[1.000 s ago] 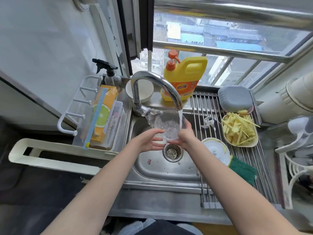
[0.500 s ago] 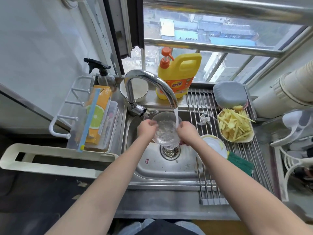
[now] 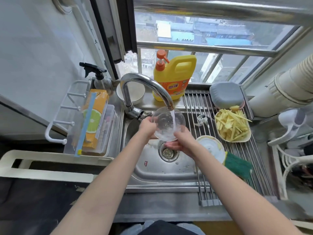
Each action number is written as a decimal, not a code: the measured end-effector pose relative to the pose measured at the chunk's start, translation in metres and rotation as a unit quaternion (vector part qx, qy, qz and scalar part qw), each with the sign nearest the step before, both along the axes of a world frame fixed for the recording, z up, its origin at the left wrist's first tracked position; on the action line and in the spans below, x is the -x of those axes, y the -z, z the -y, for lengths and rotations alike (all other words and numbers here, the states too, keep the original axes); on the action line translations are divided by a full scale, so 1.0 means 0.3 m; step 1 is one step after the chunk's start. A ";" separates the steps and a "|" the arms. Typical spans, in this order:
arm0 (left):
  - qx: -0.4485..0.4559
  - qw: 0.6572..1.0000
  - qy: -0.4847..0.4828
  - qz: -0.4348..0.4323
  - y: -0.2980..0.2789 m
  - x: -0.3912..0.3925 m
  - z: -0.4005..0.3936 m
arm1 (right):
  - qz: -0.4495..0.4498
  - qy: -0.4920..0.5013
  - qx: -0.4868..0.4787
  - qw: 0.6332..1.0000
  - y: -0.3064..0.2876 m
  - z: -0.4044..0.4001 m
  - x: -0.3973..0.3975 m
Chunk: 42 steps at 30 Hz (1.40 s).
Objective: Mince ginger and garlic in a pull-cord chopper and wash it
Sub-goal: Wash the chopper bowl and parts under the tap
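Chopper bowl (image 3: 168,123), centre frame, gripped at its rim by left hand (image 3: 147,125) and cradled underneath by right hand (image 3: 180,141) — now raised and tilted into the faucet (image 3: 147,85) stream — rinsing under way.

Yellow detergent jug (image 3: 174,78) with orange pump, standing beyond the hands on the sink ledge. White bowl (image 3: 131,91) just left of it, behind the tap. Spray bottle (image 3: 100,78) and orange box (image 3: 94,116) in a clear bin, well left of the left hand. Grey lidded container (image 3: 226,95) on the roll-up rack (image 3: 196,102), far right. Green scouring pad (image 3: 238,165) near the right forearm.
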<state>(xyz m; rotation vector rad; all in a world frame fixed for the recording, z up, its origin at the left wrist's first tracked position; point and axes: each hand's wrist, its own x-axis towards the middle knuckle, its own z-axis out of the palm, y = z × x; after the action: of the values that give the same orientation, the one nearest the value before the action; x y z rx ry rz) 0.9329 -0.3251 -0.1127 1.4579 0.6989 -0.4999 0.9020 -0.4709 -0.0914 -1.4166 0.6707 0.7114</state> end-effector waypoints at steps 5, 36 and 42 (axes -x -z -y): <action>0.048 0.998 -0.020 -0.018 0.029 0.046 0.071 | 0.280 -0.088 0.333 0.896 0.005 0.012 -0.003; 0.220 0.953 -0.074 -0.193 -0.219 -0.117 0.241 | 0.121 0.156 0.109 0.974 -0.028 0.058 0.061; 0.187 0.965 0.147 -0.110 -0.212 -0.116 0.236 | 0.027 0.234 -0.048 0.971 -0.051 0.029 0.016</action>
<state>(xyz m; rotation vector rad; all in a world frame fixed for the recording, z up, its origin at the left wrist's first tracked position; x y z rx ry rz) 0.9676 -0.3958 -0.0492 1.1592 0.5258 -0.9820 0.8972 -0.4795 -0.0760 -1.1267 0.8758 0.3262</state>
